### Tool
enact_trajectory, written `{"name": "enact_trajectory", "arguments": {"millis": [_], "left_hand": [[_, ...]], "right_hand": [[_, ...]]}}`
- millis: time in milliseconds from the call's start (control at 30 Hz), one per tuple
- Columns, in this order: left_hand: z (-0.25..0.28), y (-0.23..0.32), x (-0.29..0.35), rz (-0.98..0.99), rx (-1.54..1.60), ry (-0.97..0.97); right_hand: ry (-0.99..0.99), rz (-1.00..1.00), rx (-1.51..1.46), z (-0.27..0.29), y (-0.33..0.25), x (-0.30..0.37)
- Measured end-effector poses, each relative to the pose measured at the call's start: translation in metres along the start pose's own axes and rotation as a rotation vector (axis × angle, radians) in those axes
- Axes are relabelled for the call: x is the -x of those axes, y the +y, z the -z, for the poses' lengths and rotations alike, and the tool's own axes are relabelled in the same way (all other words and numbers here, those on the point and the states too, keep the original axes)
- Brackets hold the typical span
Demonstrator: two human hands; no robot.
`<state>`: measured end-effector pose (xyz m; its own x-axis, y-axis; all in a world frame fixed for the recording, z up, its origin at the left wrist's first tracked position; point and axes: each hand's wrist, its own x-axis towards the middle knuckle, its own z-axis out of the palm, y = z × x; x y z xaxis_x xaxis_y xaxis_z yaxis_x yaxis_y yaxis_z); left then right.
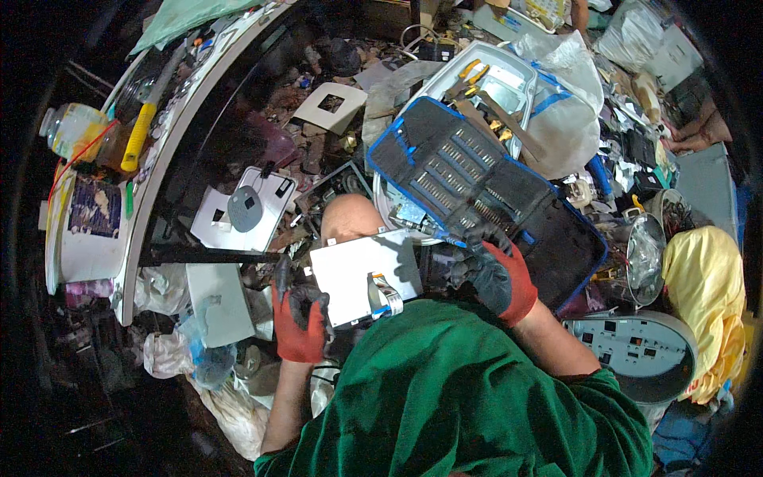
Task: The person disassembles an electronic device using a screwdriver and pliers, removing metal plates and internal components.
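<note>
A white flat panel (358, 266) with a ribbon cable (385, 294) rests over my lap, tilted, beside a bare knee. My right hand (505, 274), in a red glove with black fingers, is closed around a thin screwdriver (445, 237) whose shaft points left along the panel's upper right edge. My left hand (300, 322), gloved alike, is at the panel's left edge with curled fingers. Its dark fingertips meet the end of a long black strip (214, 257); what they grip is hard to make out. An unrolled tool case (469, 171) with rows of bits lies just beyond my right hand.
Orange-handled pliers (474, 73) lie in a white tray (520, 63) behind the case. A yellow-handled hammer (139, 139) and a jar (75, 131) are at left. White casings (330, 107) and scrap cover the floor. Another person's hand (683, 143) shows at far right.
</note>
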<state>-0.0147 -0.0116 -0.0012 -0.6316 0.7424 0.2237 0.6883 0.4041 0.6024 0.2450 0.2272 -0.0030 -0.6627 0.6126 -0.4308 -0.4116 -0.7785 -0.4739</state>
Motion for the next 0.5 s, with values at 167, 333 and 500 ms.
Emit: {"name": "enact_trajectory", "arguments": {"millis": [167, 333, 500], "left_hand": [[0.006, 0.038, -0.069, 0.121, 0.343, -0.348], [-0.042, 0.049, -0.155, -0.245, 0.088, -0.594], [-0.11, 0.059, -0.214, -0.331, -0.195, -0.842]], "right_hand": [[0.005, 0.104, 0.163, 0.003, -0.003, 0.008], [-0.023, 0.389, 0.734, 0.018, -0.006, 0.007], [0.017, 0.197, 0.231, 0.002, -0.01, 0.016]]}}
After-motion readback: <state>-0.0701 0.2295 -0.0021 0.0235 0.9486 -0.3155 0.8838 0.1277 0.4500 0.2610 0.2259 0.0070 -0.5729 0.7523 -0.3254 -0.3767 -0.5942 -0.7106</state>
